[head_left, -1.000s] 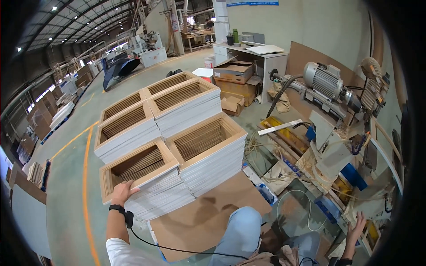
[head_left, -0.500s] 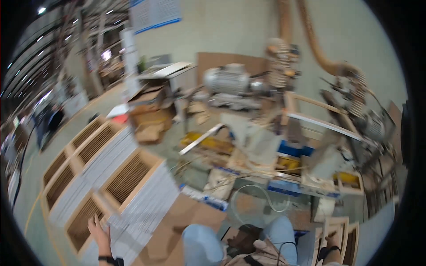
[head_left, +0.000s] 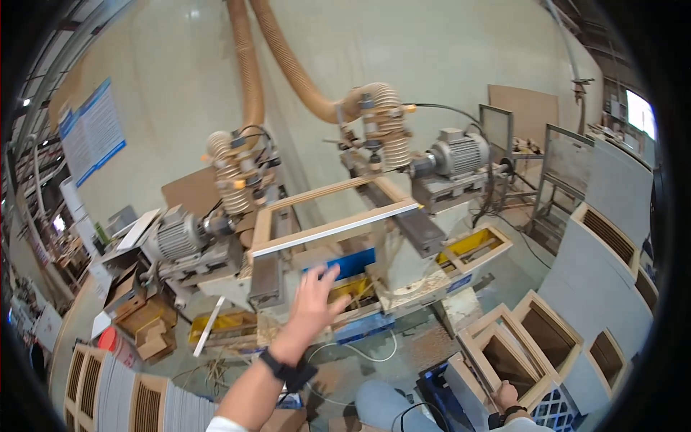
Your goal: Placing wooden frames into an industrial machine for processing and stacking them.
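Note:
My left hand (head_left: 317, 299) is raised in front of the machine, fingers apart, holding nothing. Just beyond it, a rectangular wooden frame (head_left: 317, 232) with a white front edge lies across the two dark rails of a twin-motor woodworking machine (head_left: 421, 234). At lower right, my right hand (head_left: 506, 396) is closed on the near edge of another wooden frame (head_left: 476, 362), the top one of a small stack. Part of that hand's grip is hidden from view.
Tall stacks of frames with grey-white sides stand at right (head_left: 561, 266) and lower left (head_left: 115, 392). Motors (head_left: 461, 153) flank the rails, and ribbed hoses (head_left: 248, 79) hang above. A blue crate (head_left: 554, 410) sits beneath the right-hand frames. Cardboard boxes (head_left: 147, 317) lie at left.
The view has swung right toward the machine. My left hand has left the left-side stack and now hangs before the machine. My right hand stays at the right-side frames.

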